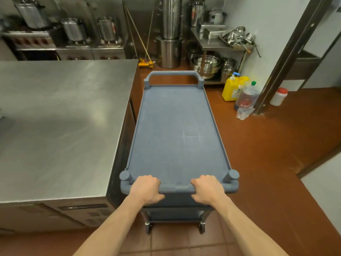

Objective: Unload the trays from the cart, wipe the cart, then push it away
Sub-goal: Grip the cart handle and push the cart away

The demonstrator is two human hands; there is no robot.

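Both grips, left hand (pixel 147 189) and right hand (pixel 206 189), curl round the near handle (pixel 175 188) of the cart (pixel 177 130), its top bare, just right of the bench (pixel 60 117), so this looks like the push-away step, calling for a straight shove that steers shy of the pots (pixel 170 50) and jug (pixel 233 88) beyond.

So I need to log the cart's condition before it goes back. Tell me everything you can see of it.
The cart is grey-blue, plastic by its look, with a long rimmed top shelf that carries nothing and shows faint pale scratches. It has round corner posts, a looped handle at each end, a lower shelf and castors on the tiled floor. It stands lengthwise along the steel counter. The left hand and right hand grip the ribbed near handle.
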